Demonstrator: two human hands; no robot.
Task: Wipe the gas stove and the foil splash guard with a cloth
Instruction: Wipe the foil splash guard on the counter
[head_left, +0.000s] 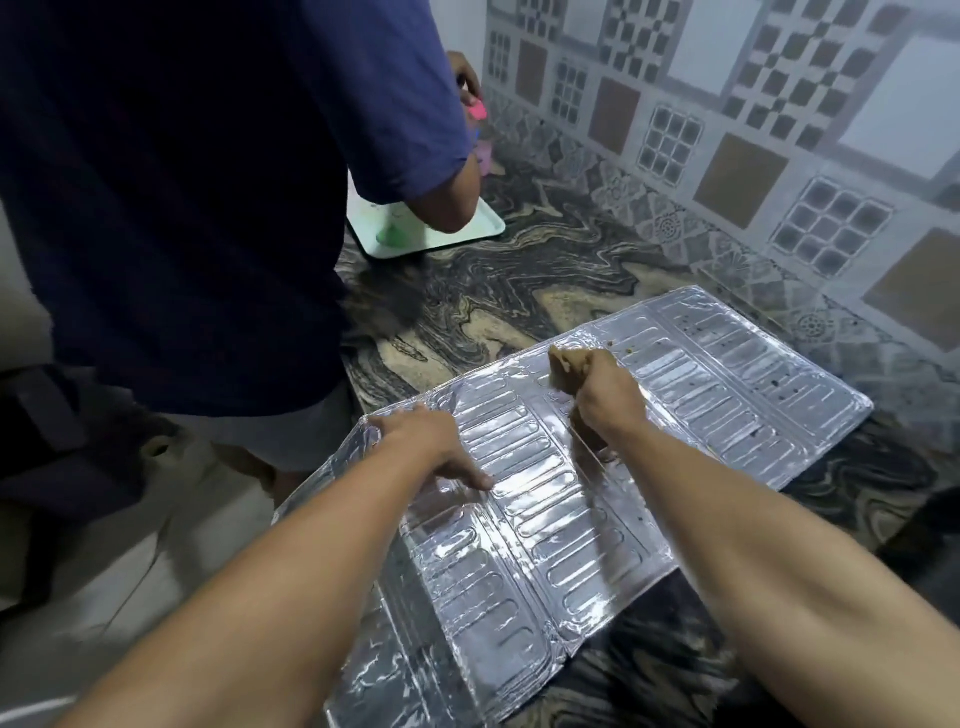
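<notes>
**Foil half wiped, edge hanging free**

The foil splash guard (545, 519) lies flat on the marbled counter (519, 291), its near-left corner past the edge. Your right hand (605, 395) grips the brown cloth (566, 366) mid-sheet; your left hand (421, 441) presses it down, fingers spread. Scrub hard and the thin foil may crease or slide off.

Embossed silver foil splash guard (545, 519) lies unfolded flat on the counter, brown cloth (566, 371) bunched on it.
</notes>
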